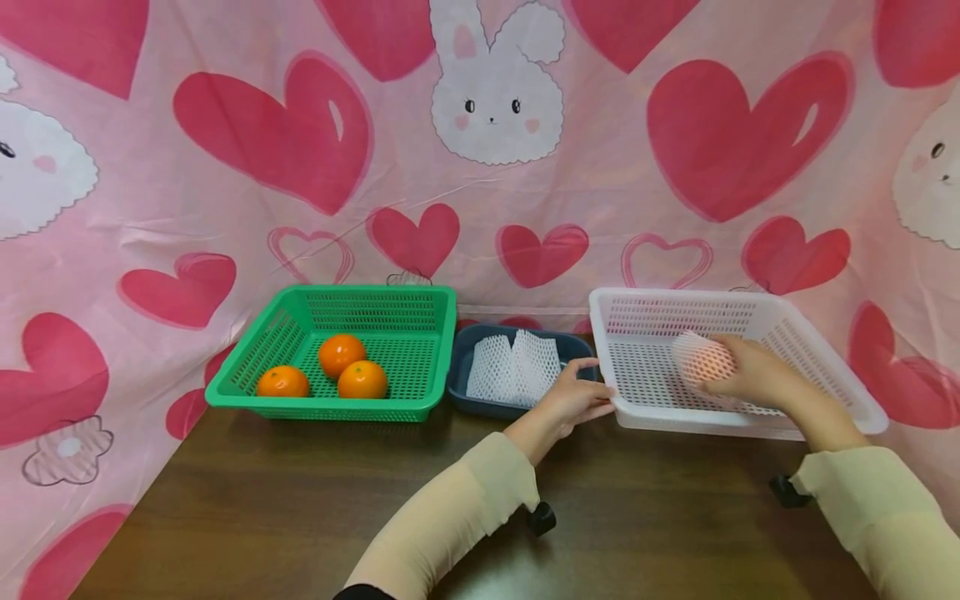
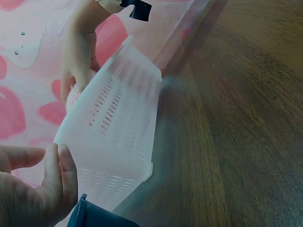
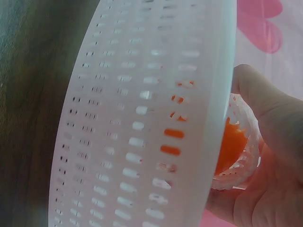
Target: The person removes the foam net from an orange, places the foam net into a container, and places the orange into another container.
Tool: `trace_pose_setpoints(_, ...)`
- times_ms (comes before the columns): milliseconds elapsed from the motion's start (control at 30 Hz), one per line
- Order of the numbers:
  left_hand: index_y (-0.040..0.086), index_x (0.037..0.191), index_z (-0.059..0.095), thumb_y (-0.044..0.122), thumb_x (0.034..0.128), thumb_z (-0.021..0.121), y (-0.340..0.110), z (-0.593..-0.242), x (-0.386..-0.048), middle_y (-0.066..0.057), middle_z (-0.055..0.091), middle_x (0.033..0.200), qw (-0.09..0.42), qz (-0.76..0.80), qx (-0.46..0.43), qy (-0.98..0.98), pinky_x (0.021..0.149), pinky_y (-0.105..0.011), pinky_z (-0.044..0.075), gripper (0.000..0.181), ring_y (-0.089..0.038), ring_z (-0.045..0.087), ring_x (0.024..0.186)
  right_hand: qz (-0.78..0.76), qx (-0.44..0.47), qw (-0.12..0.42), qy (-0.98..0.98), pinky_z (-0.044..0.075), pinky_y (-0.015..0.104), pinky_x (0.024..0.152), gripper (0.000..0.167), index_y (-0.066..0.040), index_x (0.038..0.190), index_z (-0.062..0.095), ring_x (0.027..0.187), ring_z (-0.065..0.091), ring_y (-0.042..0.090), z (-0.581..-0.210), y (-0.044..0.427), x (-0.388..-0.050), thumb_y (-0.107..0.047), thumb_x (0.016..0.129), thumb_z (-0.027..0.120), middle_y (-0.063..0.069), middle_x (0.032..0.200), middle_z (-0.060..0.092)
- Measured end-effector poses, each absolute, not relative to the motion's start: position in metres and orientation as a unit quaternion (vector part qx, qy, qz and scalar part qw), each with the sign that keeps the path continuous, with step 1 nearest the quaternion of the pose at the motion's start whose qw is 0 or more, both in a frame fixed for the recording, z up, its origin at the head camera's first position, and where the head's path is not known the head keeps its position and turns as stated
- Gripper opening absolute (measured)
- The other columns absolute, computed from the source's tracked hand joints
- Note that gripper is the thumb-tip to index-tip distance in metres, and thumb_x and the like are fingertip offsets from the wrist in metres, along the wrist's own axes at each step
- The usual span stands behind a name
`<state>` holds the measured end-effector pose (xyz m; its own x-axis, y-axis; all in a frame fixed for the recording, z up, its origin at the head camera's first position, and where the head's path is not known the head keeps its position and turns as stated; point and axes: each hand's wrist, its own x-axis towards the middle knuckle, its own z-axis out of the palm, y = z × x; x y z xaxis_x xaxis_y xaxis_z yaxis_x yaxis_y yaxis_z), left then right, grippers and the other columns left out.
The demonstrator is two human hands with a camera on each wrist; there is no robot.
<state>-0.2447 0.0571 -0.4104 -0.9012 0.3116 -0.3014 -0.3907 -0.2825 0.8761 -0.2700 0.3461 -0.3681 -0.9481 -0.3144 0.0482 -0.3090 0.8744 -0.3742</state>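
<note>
My right hand [image 1: 757, 375] holds an orange in a white foam net sleeve [image 1: 708, 362], low inside the white plastic basket [image 1: 750, 423]. In the right wrist view, bare orange peel [image 3: 232, 144] shows at the open end of the sleeve, partly behind the basket wall. My left hand [image 1: 566, 402] pinches the left rim of the white basket with its fingertips. Beside that hand, white foam net sleeves [image 1: 513, 367] lie in a small dark blue-grey tray [image 1: 491, 410].
On the left, a green plastic basket [image 1: 322, 408] contains three oranges [image 1: 362, 380]. Both baskets and the tray stand in a row on a brown wooden table [image 1: 300, 508]. A pink cloth [image 1: 495, 192] with hearts and rabbits hangs behind them.
</note>
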Motion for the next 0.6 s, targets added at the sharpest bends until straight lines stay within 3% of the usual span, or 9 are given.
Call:
trace_pose_setpoints(233, 0.004, 0.144, 0.048, -0.010, 0.0949, 0.063, 0.051, -0.408, -0.243, -0.019, 0.069, 0.106, 0.230, 0.798, -0.033, 0.556, 0.090, -0.038, 0.057, 0.053, -0.030, 0.071, 0.098, -0.193, -0.185, -0.008, 0.964, 0.047, 0.070, 0.086, 0.082, 0.020, 0.135, 0.045, 0.107, 0.056, 0.056, -0.364, 0.332, -0.265, -0.023, 0.079, 0.086, 0.043, 0.121, 0.056)
trace_pose_setpoints(600, -0.001, 0.140, 0.054, -0.007, 0.0974, 0.061, 0.042, -0.413, -0.243, -0.016, 0.069, 0.101, 0.232, 0.793, -0.010, 0.564, 0.092, -0.039, 0.056, 0.043, -0.022, 0.070, 0.085, -0.181, -0.208, -0.019, 0.961, 0.045, 0.070, 0.090, 0.084, 0.014, 0.139, 0.048, 0.114, 0.053, 0.054, -0.349, 0.304, -0.255, -0.029, 0.078, 0.088, 0.039, 0.126, 0.056)
